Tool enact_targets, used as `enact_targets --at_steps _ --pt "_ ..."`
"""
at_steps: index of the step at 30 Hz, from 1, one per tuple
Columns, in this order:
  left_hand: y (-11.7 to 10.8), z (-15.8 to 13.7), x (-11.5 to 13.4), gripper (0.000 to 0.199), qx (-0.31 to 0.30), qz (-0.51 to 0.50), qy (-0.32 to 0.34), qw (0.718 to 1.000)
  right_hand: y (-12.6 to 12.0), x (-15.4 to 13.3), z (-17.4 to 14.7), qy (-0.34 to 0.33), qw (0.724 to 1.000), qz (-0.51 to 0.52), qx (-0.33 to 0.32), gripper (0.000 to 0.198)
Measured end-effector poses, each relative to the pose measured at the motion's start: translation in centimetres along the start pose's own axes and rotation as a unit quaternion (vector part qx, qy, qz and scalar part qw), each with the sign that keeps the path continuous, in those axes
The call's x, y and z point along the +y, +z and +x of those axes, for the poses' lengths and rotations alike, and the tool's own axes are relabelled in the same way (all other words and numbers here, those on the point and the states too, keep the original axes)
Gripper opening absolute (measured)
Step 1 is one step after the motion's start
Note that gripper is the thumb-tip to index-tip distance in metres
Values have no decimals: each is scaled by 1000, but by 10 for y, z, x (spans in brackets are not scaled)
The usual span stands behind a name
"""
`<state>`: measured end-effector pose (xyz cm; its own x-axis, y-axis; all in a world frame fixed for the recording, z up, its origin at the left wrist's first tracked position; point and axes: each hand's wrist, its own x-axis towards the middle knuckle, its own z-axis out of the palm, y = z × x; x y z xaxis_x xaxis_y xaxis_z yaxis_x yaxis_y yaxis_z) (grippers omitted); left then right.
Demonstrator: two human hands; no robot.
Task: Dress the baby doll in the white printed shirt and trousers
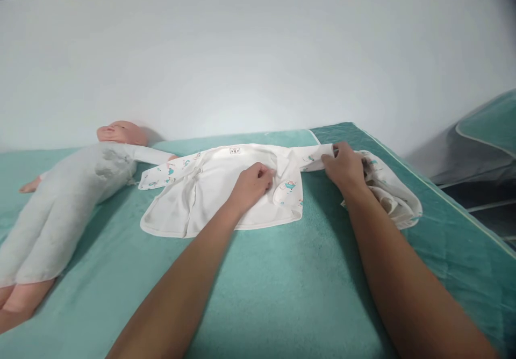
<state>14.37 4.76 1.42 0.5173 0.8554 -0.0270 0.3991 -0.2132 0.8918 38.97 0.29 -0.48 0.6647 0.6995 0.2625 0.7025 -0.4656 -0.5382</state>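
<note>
A white baby shirt [220, 187] with small coloured prints lies spread and opened out, its inside and neck label facing up. One sleeve points left, the other right. My right hand [344, 168] is closed on the cuff of the right sleeve, thumb and fingers pinching the fabric. Over the shirt's body, my left hand [255, 186] is curled closed at the edge of the folded right front panel, seemingly gripping it; its fingertips are partly hidden. Beyond the left sleeve lies a baby doll [76, 192] with a white cloth body, on its back.
A crumpled printed white garment [397, 195] lies beside my right forearm. Everything rests on a green padded mat [266, 294] against a white wall [258, 63]. At the right, the mat's edge borders a dark rack [494, 208] with a green cloth [492, 122] above it.
</note>
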Motion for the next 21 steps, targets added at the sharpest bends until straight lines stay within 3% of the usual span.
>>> enact_targets --at_steps 3,5,8,11,16,19,21 --pt "1 -7 8 35 -52 69 48 995 0 -2 3 -27 996 1 90 38" --pt "4 -11 14 36 -82 100 72 989 2 -9 1 -73 991 16 114 37" --pt "10 -18 22 33 -138 110 104 979 7 -27 -8 -106 991 79 33 31" --pt "17 -24 30 32 -207 83 119 968 12 -44 -18 -80 987 116 -81 27" --pt "23 -33 39 30 -291 34 121 948 16 -53 -21 -50 958 222 -174 36" --pt "22 -28 36 26 -257 -52 110 959 18 -53 -20 -49 938 275 -207 35" --pt "18 -19 28 24 -158 -107 96 977 18 -53 -21 -28 921 326 -212 36"
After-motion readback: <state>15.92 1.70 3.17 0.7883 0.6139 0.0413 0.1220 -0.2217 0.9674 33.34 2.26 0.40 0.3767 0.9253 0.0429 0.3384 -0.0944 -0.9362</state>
